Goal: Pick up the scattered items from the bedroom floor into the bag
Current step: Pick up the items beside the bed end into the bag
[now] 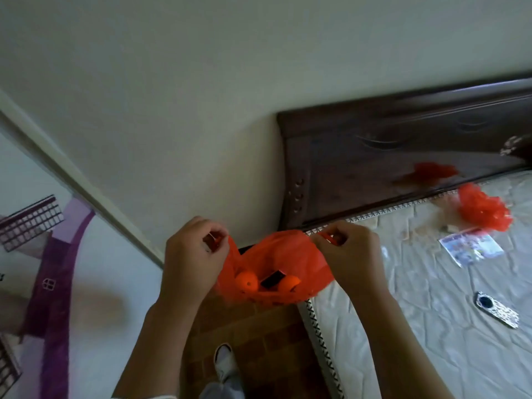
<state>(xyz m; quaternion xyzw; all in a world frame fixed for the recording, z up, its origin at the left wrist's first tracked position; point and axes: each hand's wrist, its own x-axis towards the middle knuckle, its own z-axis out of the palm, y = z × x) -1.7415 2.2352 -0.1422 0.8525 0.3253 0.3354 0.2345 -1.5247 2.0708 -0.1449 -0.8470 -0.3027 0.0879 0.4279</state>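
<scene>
Head view. My left hand (pixel 193 256) and my right hand (pixel 347 254) hold the thin orange plastic bag (pixel 276 263) up between them, above the brown tiled floor (pixel 259 341) and just left of the bed's near corner. The fingers of each hand are curled and pinched on one of the bag's handles, pulling its mouth apart.

Progress, as I judge it: the gathering is well along. Inside the bag lie two orange balls (pixel 246 281) and a small dark rectangular object (pixel 272 279) between them. The visible strip of floor carries only my white shoe (pixel 224 361).

To the right, on the pale quilted mattress (pixel 431 312), lie a crumpled red plastic bag (pixel 483 210), a printed paper packet (pixel 470 249) and a patterned oblong object with a dark round spot (pixel 496 309); these are on the bed, so probably outside the task.

Not resolved: most of the floor lies outside the frame or behind the bag and my arms. The dark object's identity is unclear.
</scene>
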